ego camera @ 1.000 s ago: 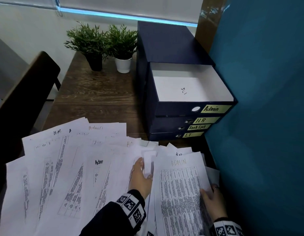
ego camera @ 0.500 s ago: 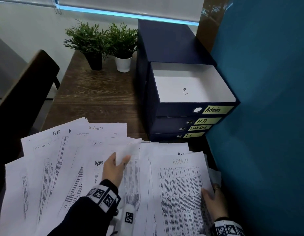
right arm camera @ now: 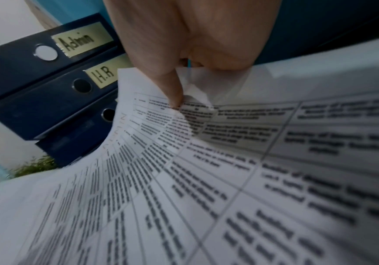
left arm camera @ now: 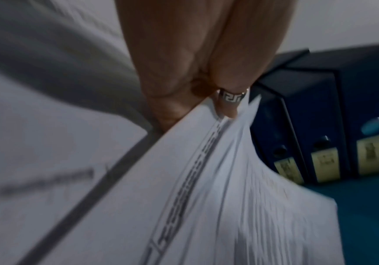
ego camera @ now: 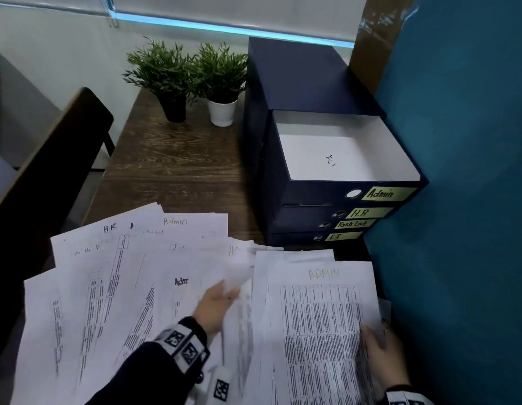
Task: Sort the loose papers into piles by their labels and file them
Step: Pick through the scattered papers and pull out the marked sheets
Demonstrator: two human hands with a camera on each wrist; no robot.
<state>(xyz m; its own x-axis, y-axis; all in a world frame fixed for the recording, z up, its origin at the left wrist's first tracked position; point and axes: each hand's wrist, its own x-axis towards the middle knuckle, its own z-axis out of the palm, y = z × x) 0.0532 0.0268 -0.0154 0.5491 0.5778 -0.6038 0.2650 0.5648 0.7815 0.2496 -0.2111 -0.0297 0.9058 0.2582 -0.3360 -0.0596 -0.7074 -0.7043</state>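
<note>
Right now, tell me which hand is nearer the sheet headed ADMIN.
Right. The right hand pinches the ADMIN sheet at its right edge; the left hand is off to its left, lifting another paper from the spread.

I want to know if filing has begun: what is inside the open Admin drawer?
The Admin drawer holds a white sheet lying flat, with a small handwritten mark. Whether more sheets lie under it cannot be seen; the front wall hides the nearest strip.
</note>
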